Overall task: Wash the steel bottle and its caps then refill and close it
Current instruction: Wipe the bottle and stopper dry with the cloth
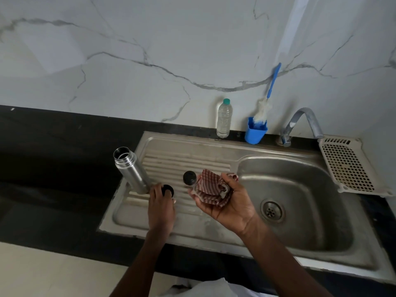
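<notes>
Drainboard (171,161): bottle (131,170) beside left grip (160,203)

Steel sink unit (214,230) set in a black counter (53,168); open steel bottle (130,168) and two black caps (189,177) on the drainboard, water bottle (224,118) and blue brush holder (255,132) along the back.

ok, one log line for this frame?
left hand: on cap | right hand: holds cloth | second cap: on drainboard | bottle: open, upright | tap: no water seen
</notes>
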`<state>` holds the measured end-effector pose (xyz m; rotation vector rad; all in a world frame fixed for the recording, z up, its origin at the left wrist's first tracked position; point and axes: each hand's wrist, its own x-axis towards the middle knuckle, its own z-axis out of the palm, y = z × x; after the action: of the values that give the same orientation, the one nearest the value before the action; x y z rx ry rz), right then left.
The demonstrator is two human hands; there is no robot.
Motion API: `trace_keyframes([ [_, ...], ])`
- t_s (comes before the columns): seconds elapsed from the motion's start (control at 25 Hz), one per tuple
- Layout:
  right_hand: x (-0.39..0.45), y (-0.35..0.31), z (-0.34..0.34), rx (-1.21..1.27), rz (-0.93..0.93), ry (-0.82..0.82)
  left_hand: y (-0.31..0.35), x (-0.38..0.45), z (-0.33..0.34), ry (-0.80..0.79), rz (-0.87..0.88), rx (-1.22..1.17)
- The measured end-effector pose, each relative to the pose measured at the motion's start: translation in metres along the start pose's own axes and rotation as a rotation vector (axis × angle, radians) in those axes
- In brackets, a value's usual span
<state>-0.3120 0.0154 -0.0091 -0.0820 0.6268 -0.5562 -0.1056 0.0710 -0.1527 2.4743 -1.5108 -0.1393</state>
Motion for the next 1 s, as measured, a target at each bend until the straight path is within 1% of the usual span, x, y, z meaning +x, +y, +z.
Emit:
trace_keyframes([
  [0.12, 0.003, 0.005, -0.004, 0.020, -0.038, 0.056, 0.001, -0.001, -0.002, 0.017, 0.027, -0.021],
  [0.24, 0.004, 0.009, -0.007, 0.059, -0.138, 0.133, 0.003, -0.003, -0.012, 0.199, 0.102, -0.103],
  [0.32, 0.006, 0.010, -0.009, 0.074, -0.205, 0.169, 0.013, 0.007, -0.021, 0.266, 0.190, -0.132],
  [0.36, 0.007, 0.009, -0.011, 0.073, -0.230, 0.182, 0.020, 0.016, -0.025, 0.244, 0.209, -0.114],
  [0.4, 0.007, 0.008, -0.014, 0.069, -0.250, 0.193, 0.027, 0.027, -0.027, 0.179, 0.207, -0.081],
  [0.48, 0.007, 0.006, -0.016, 0.043, -0.264, 0.216, 0.040, 0.051, -0.025, -0.028, 0.181, 0.036],
  [0.56, 0.005, 0.005, -0.019, 0.009, -0.245, 0.237, 0.048, 0.066, -0.017, -0.162, 0.187, 0.197],
  [0.64, 0.000, 0.002, -0.024, -0.020, -0.233, 0.253, 0.054, 0.074, -0.015, -0.195, 0.196, 0.278],
  [0.76, -0.012, -0.009, -0.040, -0.027, -0.241, 0.297, 0.064, 0.076, -0.015, -0.133, 0.166, 0.222],
  [0.8, -0.016, -0.013, -0.044, -0.021, -0.252, 0.317, 0.068, 0.076, -0.015, -0.124, 0.146, 0.142],
  [0.84, -0.020, -0.020, -0.049, -0.006, -0.265, 0.340, 0.077, 0.075, -0.017, -0.136, 0.122, 0.004],
  [0.88, -0.025, -0.026, -0.054, 0.015, -0.275, 0.356, 0.089, 0.070, -0.020, -0.173, 0.085, -0.196],
  [1.0, -0.043, -0.051, -0.064, 0.067, -0.332, 0.365, 0.136, 0.051, -0.032, -0.388, -0.103, -0.978],
])
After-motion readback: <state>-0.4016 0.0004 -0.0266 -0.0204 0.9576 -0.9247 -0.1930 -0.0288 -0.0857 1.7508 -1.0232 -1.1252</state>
